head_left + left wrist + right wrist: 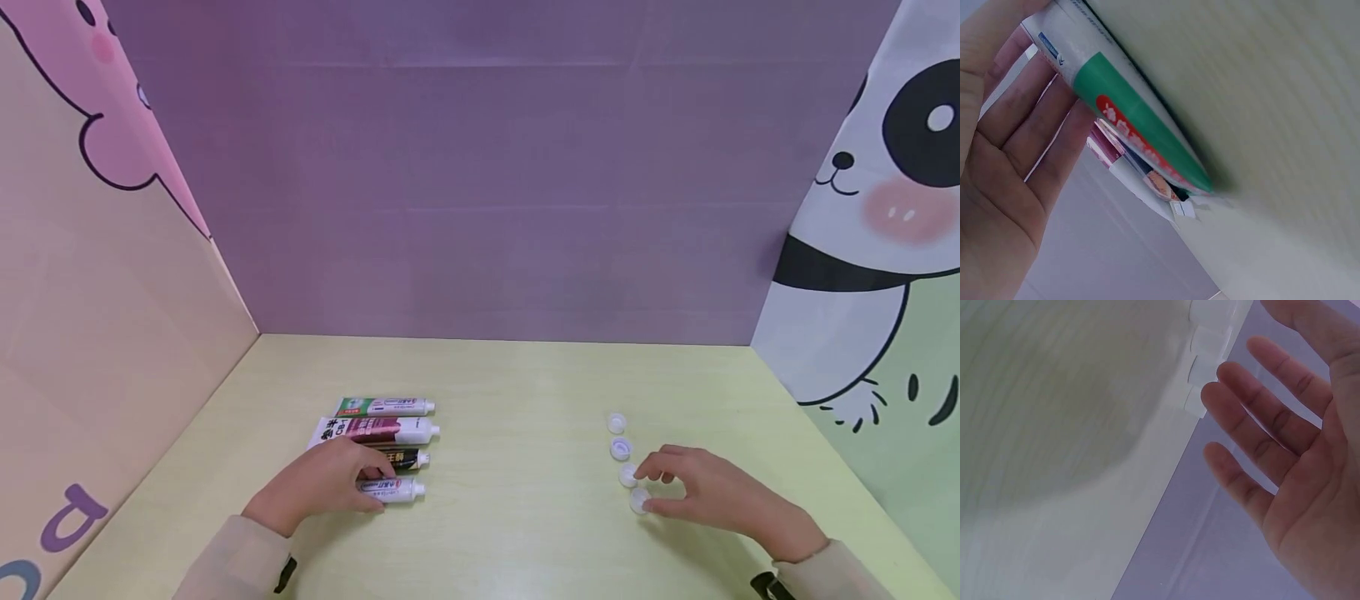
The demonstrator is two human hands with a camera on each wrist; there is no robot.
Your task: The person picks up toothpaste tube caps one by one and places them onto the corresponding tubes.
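Note:
Four toothpaste tubes lie in a column on the left, uncapped nozzles pointing right. My left hand (326,479) holds the nearest one, a white toothpaste tube (397,490), between thumb and fingers; its green tail end shows in the left wrist view. Beyond it lie a black tube (408,458), partly hidden by the hand, a white-and-maroon tube (375,430) and a green-and-white tube (384,407). To the right, my right hand (708,492) hovers with parted fingers beside the nearest white cap (639,501). Several caps, including another white cap (620,448), form a column there.
Everything lies on a pale wood-grain table (517,533). A purple backdrop (480,183) rises at its far edge. A pink panel (112,317) stands on the left and a panda-printed panel (862,333) on the right.

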